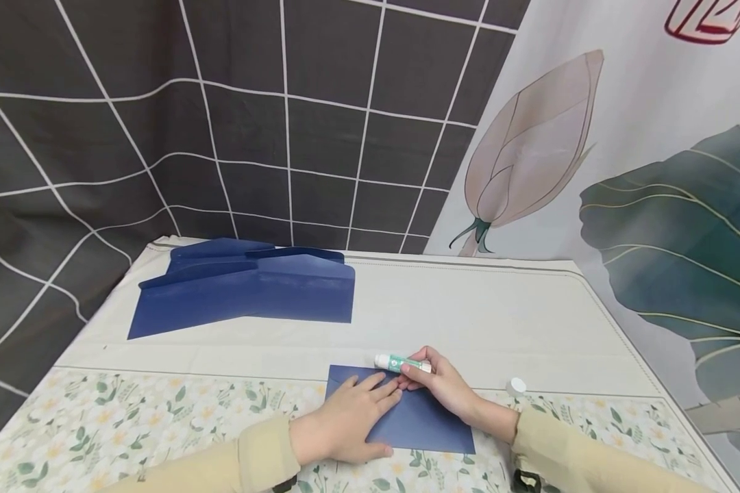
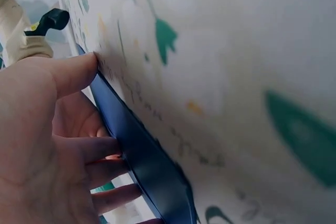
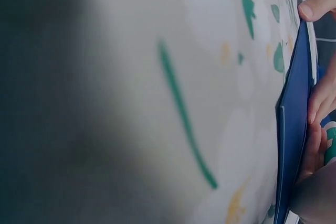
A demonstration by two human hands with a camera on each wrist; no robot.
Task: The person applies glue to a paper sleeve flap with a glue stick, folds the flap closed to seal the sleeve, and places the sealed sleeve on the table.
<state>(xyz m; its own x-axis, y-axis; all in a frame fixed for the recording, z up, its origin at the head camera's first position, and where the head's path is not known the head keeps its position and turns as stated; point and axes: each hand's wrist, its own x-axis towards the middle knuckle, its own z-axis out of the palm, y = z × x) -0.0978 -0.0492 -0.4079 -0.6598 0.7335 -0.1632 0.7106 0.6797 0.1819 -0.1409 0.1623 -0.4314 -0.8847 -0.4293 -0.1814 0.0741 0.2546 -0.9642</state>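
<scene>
A dark blue envelope (image 1: 422, 428) lies on the flowered part of the tablecloth in front of me. My left hand (image 1: 351, 419) rests on its left side, fingers extended across the paper and thumb near the lower edge. In my right hand (image 1: 447, 390) is a white and green glue stick (image 1: 397, 363), gripped between thumb and fingers over the envelope's upper edge. The fingertips of both hands come close together there. The left wrist view has the envelope (image 2: 149, 156) edge-on under the spread fingers. At the right wrist view's edge, the glue stick (image 3: 331, 141) is partly cut off.
A white cap (image 1: 516, 386) stands on the cloth to the right of my right hand. Several blue envelopes (image 1: 240, 294) with raised flaps overlap at the back left of the table. A dark checked curtain (image 1: 321, 137) and a leaf-printed curtain (image 1: 592, 294) hang behind.
</scene>
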